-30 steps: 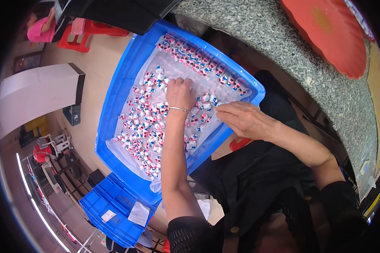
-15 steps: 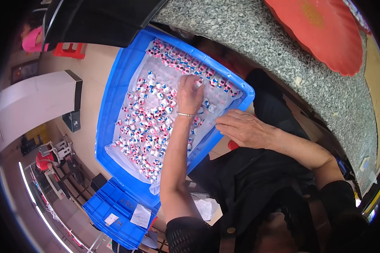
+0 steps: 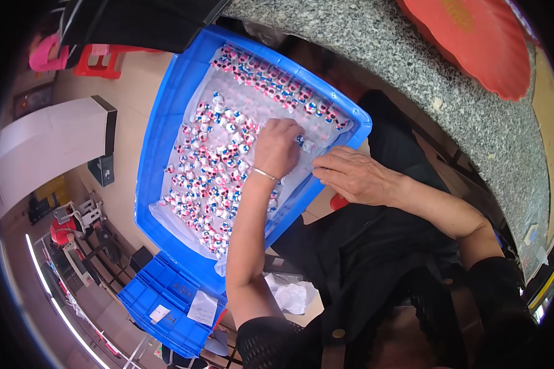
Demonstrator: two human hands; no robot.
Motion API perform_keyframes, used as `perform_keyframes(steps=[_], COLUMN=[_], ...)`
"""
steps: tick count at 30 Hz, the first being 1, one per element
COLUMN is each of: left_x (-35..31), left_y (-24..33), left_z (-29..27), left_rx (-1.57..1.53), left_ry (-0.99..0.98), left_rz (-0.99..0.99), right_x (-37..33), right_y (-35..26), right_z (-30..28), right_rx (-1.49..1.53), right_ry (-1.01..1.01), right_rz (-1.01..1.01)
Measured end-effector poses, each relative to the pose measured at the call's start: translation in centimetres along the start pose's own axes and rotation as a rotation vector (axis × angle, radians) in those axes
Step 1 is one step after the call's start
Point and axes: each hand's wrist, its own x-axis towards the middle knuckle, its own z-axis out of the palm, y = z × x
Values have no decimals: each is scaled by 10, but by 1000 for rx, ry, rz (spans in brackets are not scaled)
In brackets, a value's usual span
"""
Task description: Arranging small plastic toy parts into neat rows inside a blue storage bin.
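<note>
A blue plastic bin [image 3: 155,141] holds many small white, pink and blue figurines [image 3: 212,172] on a translucent plastic liner [image 3: 166,216]. Some lie heaped in the middle and left; others stand in rows [image 3: 277,83] along the far side. My left hand [image 3: 278,147] is inside the bin, right of the heap, its fingers curled downward beside a couple of loose figurines [image 3: 304,143]. Whatever its fingertips hold is hidden. My right hand [image 3: 354,176] hovers at the bin's right rim, thumb and fingers pressed together; anything between them is too small to make out.
A speckled granite counter [image 3: 375,55] with a red scalloped tray [image 3: 474,49] curves along the right. Below the bin sits a blue crate [image 3: 166,301] with paper slips. A red stool [image 3: 98,64] and a person in pink [image 3: 48,54] are at far left.
My left hand has drawn back from the far rows toward me, and the figurine seen at its fingertips is out of sight there. My right hand stays near the rim. The view has shifted slightly.
</note>
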Motion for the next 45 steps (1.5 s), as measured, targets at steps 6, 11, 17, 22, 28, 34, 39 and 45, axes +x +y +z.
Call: perform_keyframes(steps=[6, 11, 17, 22, 28, 34, 39, 45], left_x=[-1, 0, 7, 13, 13, 17, 14, 10], left_y=[-9, -1, -3, 0, -6, -5, -10, -8], left_z=[5, 2, 12, 26, 33, 39, 41, 32], left_rx=[15, -762, -838, -193, -98, -157, -80, -143], left_ry=[15, 86, -1, 199, 216, 257, 272, 428], left_rz=[51, -488, -648, -282, -264, -272, -244, -278], right_x=[1, -4, 0, 16, 45, 69, 80, 82], right_y=[-4, 1, -3, -4, 20, 44, 45, 45], right_z=[2, 5, 0, -17, -12, -1, 2, 4], right_rx=[0, -18, -47, -166, -513, -459, -587, -636], right_ry=[0, 11, -38, -64, -291, -561, -809, -804], right_rz=[4, 2, 14, 54, 207, 354, 396, 372])
